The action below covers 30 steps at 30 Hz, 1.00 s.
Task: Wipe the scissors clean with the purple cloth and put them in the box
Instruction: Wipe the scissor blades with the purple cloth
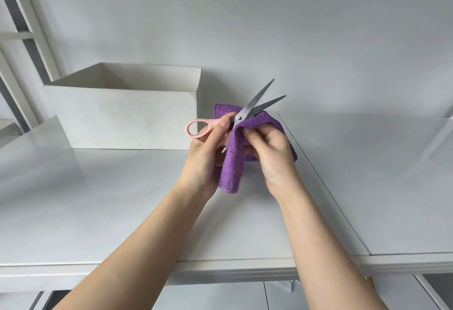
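Observation:
My left hand (206,155) grips the pink handles of the scissors (259,103), held above the white table. The grey blades are spread apart and point up and to the right. My right hand (269,148) grips the purple cloth (232,165), which wraps the blades near the pivot and hangs down between both hands. One pink handle loop sticks out to the left; the other is hidden by my fingers and the cloth. The open white box (122,116) stands on the table just left of my hands.
The white table (98,211) runs along a plain white wall. A seam at the right marks a second glass-topped surface (380,175). A white frame stands at the far left. Drawers show below the table's front edge.

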{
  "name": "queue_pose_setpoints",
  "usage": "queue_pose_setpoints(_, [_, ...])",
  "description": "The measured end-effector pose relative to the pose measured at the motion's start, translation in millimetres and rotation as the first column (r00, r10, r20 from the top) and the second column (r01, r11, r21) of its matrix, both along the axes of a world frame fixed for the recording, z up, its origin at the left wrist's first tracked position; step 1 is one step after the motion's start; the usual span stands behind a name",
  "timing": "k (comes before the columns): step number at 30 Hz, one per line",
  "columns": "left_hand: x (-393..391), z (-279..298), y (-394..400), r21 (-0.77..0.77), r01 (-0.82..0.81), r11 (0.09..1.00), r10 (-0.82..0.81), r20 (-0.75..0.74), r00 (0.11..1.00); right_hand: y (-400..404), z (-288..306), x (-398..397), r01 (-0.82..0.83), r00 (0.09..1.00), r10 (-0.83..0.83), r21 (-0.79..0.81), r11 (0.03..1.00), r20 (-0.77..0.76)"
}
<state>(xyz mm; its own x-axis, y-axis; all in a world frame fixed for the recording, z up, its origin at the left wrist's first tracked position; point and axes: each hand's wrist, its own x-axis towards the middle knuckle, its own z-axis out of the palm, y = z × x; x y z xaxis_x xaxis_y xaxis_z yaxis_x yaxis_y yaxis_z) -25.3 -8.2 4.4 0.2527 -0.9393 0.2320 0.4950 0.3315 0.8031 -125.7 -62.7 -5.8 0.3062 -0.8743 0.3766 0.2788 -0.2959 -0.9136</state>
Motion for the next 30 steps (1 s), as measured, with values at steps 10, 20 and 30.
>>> queue_pose_setpoints(10, [2.2, -0.9, -1.6, -0.069, -0.282, 0.957, 0.291, 0.23, 0.929, 6.5, 4.0, 0.3, 0.078, 0.993, -0.074, 0.046, 0.996, -0.094])
queue_pose_setpoints(20, [-0.5, 0.5, 1.4, -0.154, -0.427, 0.891, 0.453, 0.329, 0.828, 11.0, 5.9, -0.3, 0.001, 1.0, 0.003, 0.126, 0.992, -0.027])
queue_pose_setpoints(30, [-1.1, -6.7, 0.0, -0.189, -0.41, 0.892, 0.45, 0.449, 0.772, 14.2, 4.1, 0.6, -0.091, 0.995, 0.081, 0.199, 0.976, 0.056])
